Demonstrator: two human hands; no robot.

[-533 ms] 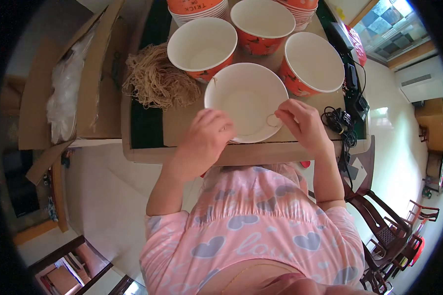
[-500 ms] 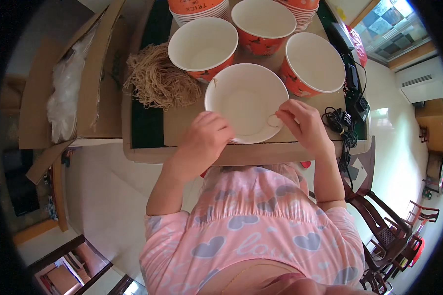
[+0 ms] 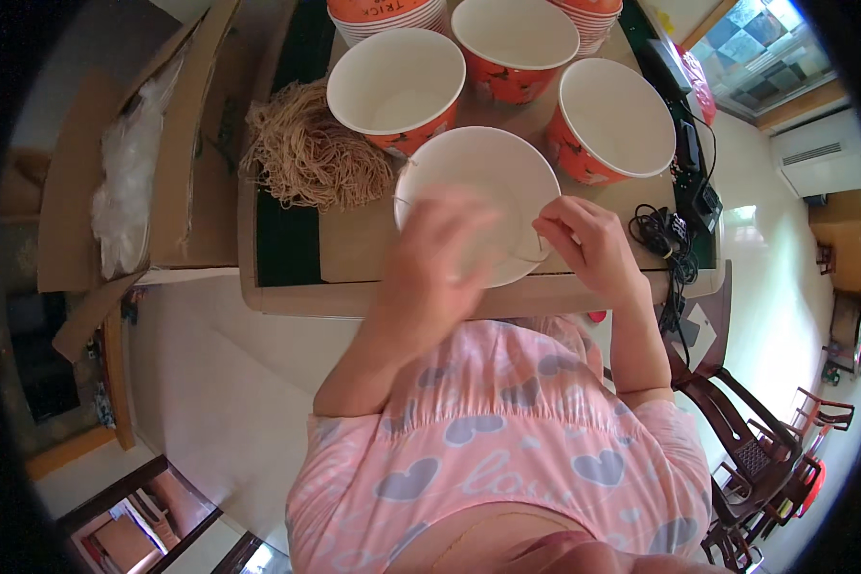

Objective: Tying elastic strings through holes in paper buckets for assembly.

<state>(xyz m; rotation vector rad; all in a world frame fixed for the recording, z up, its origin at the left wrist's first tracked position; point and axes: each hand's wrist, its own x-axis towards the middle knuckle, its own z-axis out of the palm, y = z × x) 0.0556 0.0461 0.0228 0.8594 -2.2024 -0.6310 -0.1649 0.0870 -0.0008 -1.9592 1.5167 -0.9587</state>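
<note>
I worry most about the thin string (image 3: pixel 540 243), which hangs by the right inside wall of the front tub (image 3: pixel 493 158). It is so skinny that it could slip out of a weak pinch. The tub looks light, so I think a bump from my left hand (image 3: pixel 445 239) could slide or tip it. The messy yarn pile (image 3: pixel 316 148), left of the tub and behind, might snag if a finger caught a loop.

My right hand (image 3: pixel 588 244) is at the tub's right rim, back of the hand up, thumb and finger squeezed on the string. That arm leans in toward the tub. My left hand is over the tub's near left part, fingers a bit spread, arm slanting in. It is too blurry, so I cannot tell if it grips anything.
</note>
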